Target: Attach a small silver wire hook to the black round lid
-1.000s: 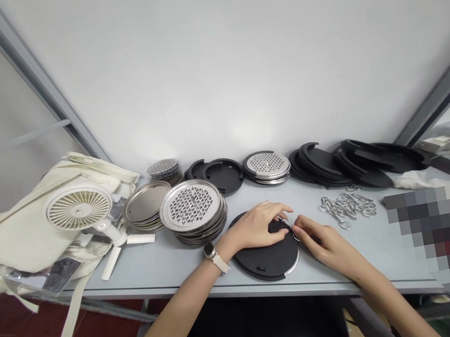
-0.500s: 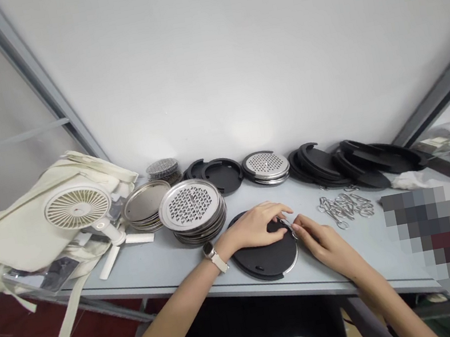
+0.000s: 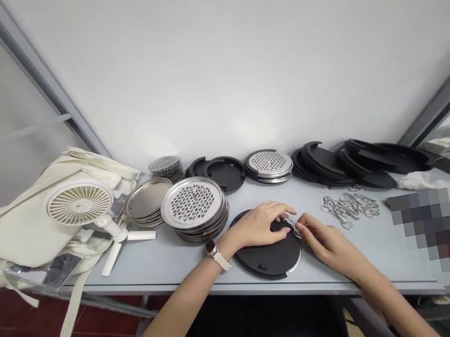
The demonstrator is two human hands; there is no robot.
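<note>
A black round disc with a metal rim (image 3: 269, 257) lies flat on the grey table (image 3: 167, 263) in front of me. My left hand (image 3: 257, 225), a watch on its wrist, rests on the disc's top with fingers curled down on it. My right hand (image 3: 324, 241) pinches a small metal ring clip (image 3: 293, 227) at the disc's right edge, where both hands' fingertips meet.
A pile of loose metal clips (image 3: 350, 207) lies right of the hands. Stacks of perforated metal discs (image 3: 195, 208), plain metal plates (image 3: 147, 203) and black rings (image 3: 337, 163) line the wall. A white fan (image 3: 80, 204) on a cream bag (image 3: 11, 241) sits at the left.
The hands stay at the disc's right edge with only slight finger shifts; the view has drifted a little.
</note>
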